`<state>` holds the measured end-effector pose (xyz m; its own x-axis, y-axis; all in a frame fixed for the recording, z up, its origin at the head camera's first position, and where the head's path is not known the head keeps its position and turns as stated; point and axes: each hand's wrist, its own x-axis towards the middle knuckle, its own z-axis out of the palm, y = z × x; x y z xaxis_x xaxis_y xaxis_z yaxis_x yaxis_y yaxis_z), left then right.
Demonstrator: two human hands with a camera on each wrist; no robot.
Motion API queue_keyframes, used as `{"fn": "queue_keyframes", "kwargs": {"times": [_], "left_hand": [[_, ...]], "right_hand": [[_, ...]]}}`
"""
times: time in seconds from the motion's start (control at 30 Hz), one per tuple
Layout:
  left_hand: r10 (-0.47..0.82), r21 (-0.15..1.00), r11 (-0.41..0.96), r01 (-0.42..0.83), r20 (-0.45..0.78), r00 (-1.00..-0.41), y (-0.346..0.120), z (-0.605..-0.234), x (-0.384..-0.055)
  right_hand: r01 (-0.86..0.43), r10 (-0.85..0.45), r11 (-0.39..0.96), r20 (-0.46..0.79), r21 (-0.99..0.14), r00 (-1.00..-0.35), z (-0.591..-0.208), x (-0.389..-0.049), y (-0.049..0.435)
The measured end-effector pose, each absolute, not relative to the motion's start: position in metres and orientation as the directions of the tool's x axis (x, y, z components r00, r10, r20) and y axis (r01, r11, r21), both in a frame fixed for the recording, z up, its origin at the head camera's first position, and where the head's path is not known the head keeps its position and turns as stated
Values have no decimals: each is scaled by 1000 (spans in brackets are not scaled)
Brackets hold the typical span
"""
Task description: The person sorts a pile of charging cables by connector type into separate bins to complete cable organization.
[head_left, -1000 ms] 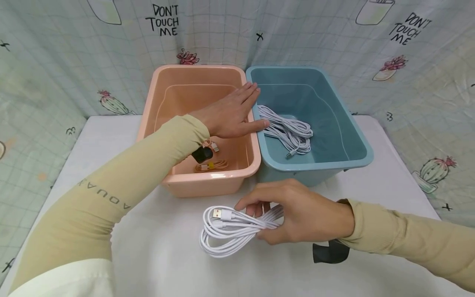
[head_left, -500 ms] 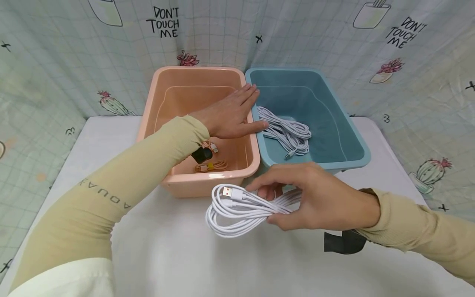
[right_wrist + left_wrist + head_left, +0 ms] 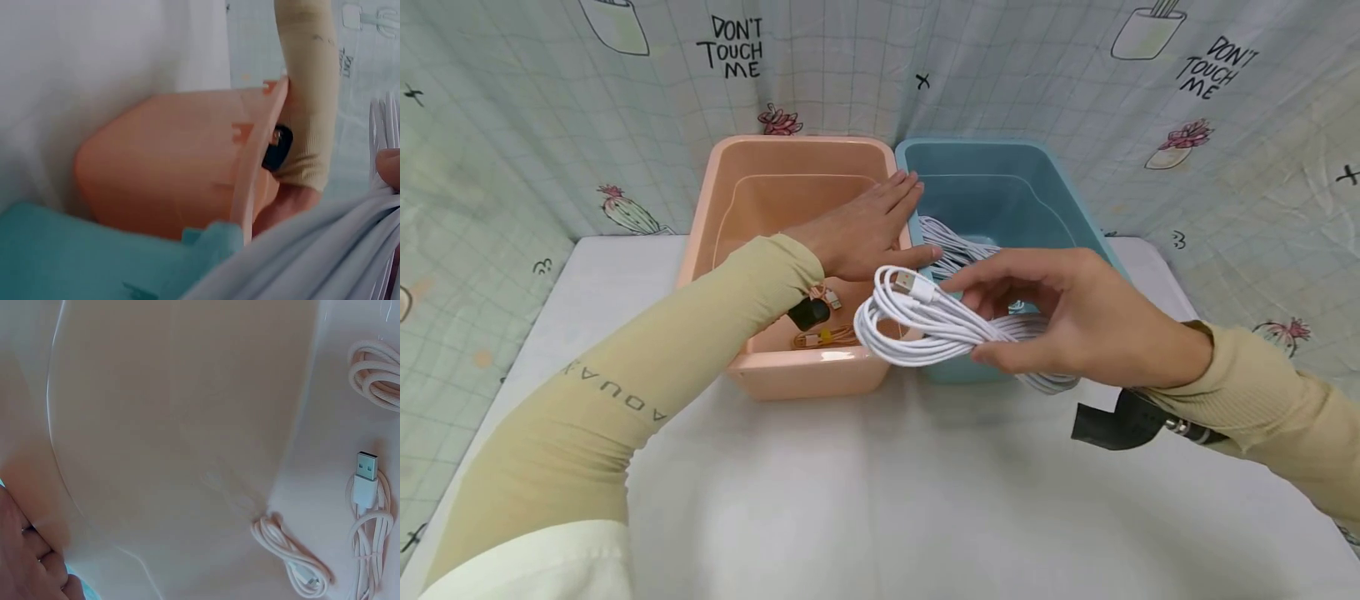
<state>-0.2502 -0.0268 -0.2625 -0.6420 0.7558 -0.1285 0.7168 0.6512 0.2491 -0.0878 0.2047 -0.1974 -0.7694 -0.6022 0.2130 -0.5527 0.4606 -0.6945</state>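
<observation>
My right hand (image 3: 1060,308) pinches a coiled white USB cable (image 3: 917,329) between thumb and fingers. It holds the coil above the front rim of the blue bin (image 3: 970,367), where it overlaps both bins in the head view. In the right wrist view the white cable (image 3: 312,250) fills the lower right corner. My left hand (image 3: 868,229) lies with straight fingers across the touching rims of the blue bin and the orange bin (image 3: 805,379). Inside the blue bin lies a bundle of white cables (image 3: 951,246), partly hidden behind my right hand.
Orange-pink cables (image 3: 827,336) lie on the orange bin's floor; the left wrist view shows several coils there, one with a bared USB plug (image 3: 367,467). Both bins stand on a white-covered table (image 3: 775,500). A printed curtain (image 3: 835,67) hangs behind and at the sides.
My right hand has lifted the white cable coil from low over the table up and to the right, to the blue bin's front rim. The left hand has stayed put.
</observation>
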Motion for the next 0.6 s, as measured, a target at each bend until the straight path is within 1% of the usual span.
{"fn": "queue_keyframes", "kwargs": {"times": [0.23, 0.37, 0.5, 0.6], "left_hand": [[799, 125, 602, 789, -106, -592, -29, -264, -250], [793, 128, 609, 783, -102, -600, -27, -264, -251], [779, 156, 627, 763, -101, -619, -25, -264, -251], [763, 205, 644, 737, -99, -639, -25, -265, -251]], "right_hand": [[-505, -531, 504, 209, -701, -821, -190, -103, 213], [-502, -504, 519, 227, -692, -834, -188, -114, 217], [-495, -474, 534, 242, -686, -847, -187, -125, 222], [-485, -448, 555, 248, -676, -859, -187, -132, 226]]}}
